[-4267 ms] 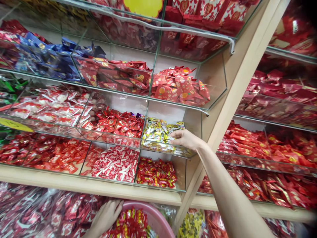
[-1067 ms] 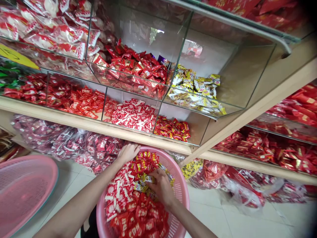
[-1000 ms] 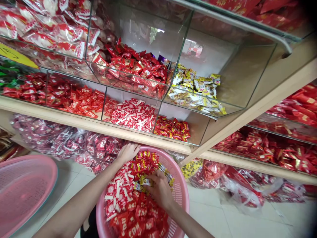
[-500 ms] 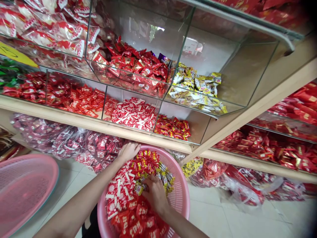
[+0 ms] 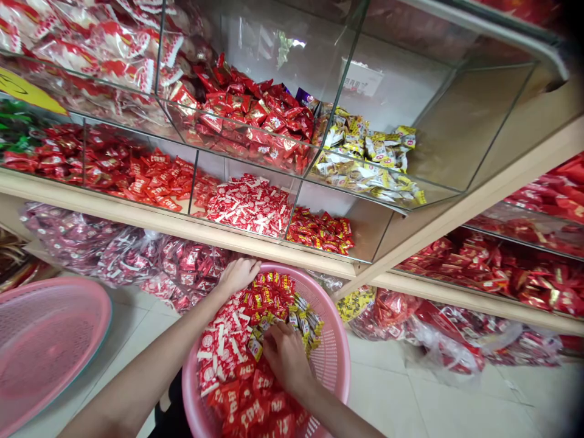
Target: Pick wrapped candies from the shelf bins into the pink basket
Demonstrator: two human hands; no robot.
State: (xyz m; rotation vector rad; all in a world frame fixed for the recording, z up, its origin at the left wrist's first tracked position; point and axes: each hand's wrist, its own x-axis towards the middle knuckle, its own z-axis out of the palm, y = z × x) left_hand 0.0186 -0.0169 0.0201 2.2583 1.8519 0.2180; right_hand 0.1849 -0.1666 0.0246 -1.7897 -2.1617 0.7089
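Observation:
A pink basket (image 5: 343, 340) holds wrapped sweets in separate patches: red-and-white ones (image 5: 223, 337) at the left, small red-and-yellow ones (image 5: 267, 298) at the back, yellow-and-white ones (image 5: 305, 322) at the right, larger red packets (image 5: 249, 404) in front. My left hand (image 5: 239, 275) is closed over the basket's back left rim, fingers wrapped round it. Inside the basket, my right hand (image 5: 283, 353) reaches down among the yellow-and-white sweets with bent fingers; its fingertips are hidden, and what they hold cannot be made out.
Glass-fronted shelf compartments (image 5: 255, 121) of sweets stand beyond the basket, above a wooden ledge (image 5: 182, 228). Bagged sweets (image 5: 132, 252) lie beneath it. Another pink basket (image 5: 50, 353) is on the tiled floor at the left. More bags (image 5: 456, 334) lie at the right.
The view has shifted slightly. My right hand's fingers look more drawn together among the sweets. My left hand stays on the rim.

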